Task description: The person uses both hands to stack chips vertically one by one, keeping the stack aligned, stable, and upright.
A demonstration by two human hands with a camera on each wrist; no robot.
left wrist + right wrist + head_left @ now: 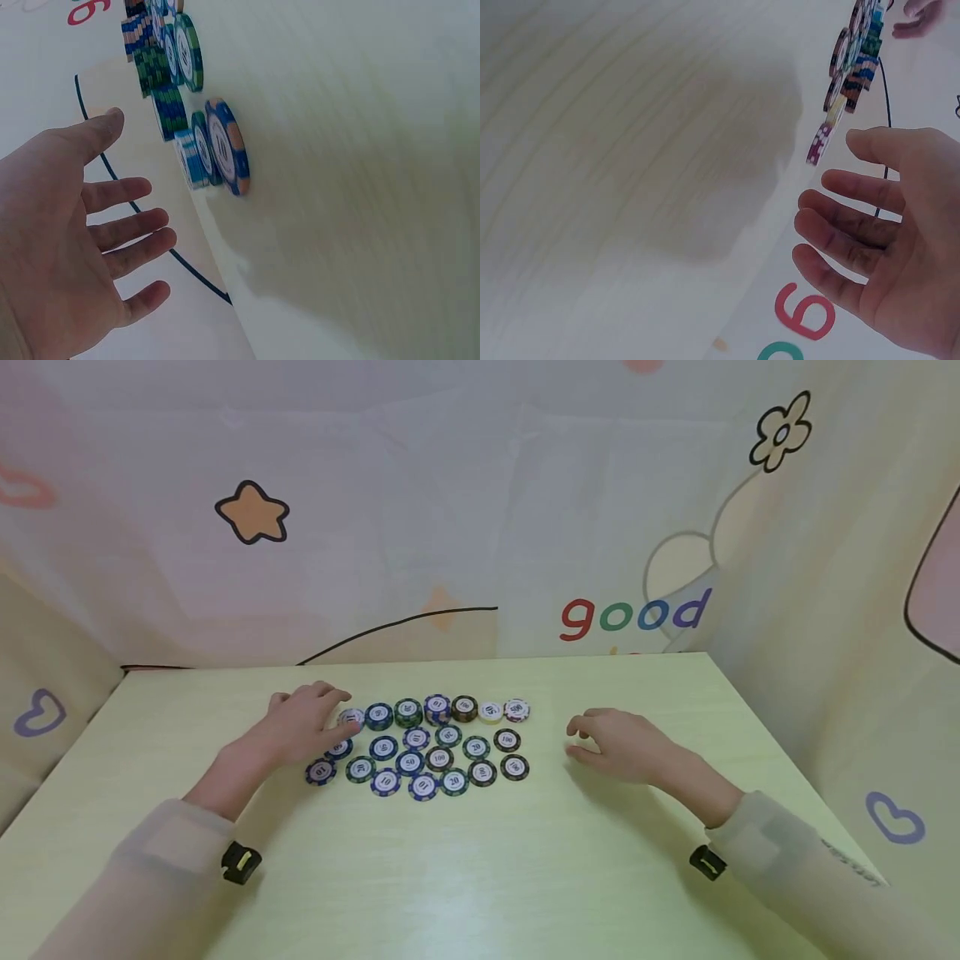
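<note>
Your left grip point(300, 722) hangs with digits spread and nothing pinched; in the head view it overlaps the left end of the chips, while the left wrist view shows a gap between thumb and chips. Your right grip point(618, 743) is likewise empty, its digits loosely bent and parted, well clear of the right end. Held so, one at each end, the two leave most chip faces uncovered.

Between them lie the poker chips. Nearest your left thumb in the head view is the light-blue stack point(191, 159); the back row runs on through the green stack point(408, 712), the taller blue stack point(438, 708) and the black stack point(465, 708) to the purple-checked chips point(820, 144). Each stack appears to keep to one colour, presumably as a sorted reference. Before this row, loose chips point(423, 787) lie face up, a placement that keeps their printed values readable.

The pale tabletop point(450, 877) carries all; behind it hangs a printed curtain point(375, 485) lettered "good".
</note>
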